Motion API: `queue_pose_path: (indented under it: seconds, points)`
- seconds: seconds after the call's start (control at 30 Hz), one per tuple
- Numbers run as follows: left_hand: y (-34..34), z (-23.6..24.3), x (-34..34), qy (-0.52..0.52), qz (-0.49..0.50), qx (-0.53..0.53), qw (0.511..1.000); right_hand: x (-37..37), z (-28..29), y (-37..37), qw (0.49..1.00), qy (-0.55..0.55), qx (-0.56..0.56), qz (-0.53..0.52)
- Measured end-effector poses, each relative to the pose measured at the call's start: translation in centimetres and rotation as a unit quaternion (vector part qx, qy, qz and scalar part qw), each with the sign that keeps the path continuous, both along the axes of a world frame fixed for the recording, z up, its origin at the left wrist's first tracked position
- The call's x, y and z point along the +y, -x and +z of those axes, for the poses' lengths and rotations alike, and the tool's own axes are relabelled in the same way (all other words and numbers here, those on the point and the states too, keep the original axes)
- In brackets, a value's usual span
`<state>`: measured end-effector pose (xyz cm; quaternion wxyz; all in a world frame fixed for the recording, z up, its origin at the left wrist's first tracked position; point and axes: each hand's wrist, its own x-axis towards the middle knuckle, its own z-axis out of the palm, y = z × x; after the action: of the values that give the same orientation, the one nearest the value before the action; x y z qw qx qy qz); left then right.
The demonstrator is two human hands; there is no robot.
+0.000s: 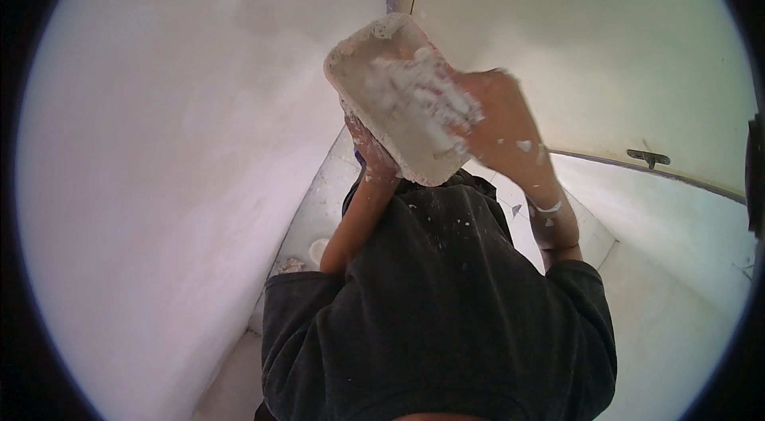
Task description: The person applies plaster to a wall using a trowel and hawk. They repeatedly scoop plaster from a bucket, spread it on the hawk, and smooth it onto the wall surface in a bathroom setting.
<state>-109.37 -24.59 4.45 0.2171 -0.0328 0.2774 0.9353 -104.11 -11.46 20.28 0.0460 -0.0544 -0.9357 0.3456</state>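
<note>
A pale, paste-crusted rectangular tray (pixel 368 94) is tilted in front of my chest, held by my left hand (pixel 368 142) along its lower left side. My right hand (pixel 484 114) reaches over the tray's right side, where a lumpy mass of white paste (pixel 422 92) with reddish flecks sits. That hand's fingers are blurred and mixed in with the paste, so I cannot tell whether they grip anything. White smears mark both hands and the right forearm, and my dark shirt has pale specks.
A white wall (pixel 159 142) rises close on the left. A cream door-like panel (pixel 606 38) with a dark handle (pixel 647 156) is on the right. Below lies a pale tiled floor (pixel 327 198), with a small white object (pixel 317 250) beside my left arm.
</note>
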Motion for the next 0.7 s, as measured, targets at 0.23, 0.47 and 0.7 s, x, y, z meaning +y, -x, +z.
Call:
queue_pose_path:
  seconds: [0.23,0.47,0.7]
  points:
    - [-0.6,-2.6,-0.3,0.049,0.033,0.080,0.995,0.3,-1.1,-1.0,0.995,-0.077,0.026,0.050]
    - [-0.7,-5.5,-1.4,0.066,0.059,0.110,0.990,0.5,-0.5,0.7,0.992,-0.122,0.032,0.026]
    - [-0.5,-5.9,-1.9,0.252,0.074,0.235,0.936,-0.3,-1.8,0.3,0.988,-0.089,0.116,0.056]
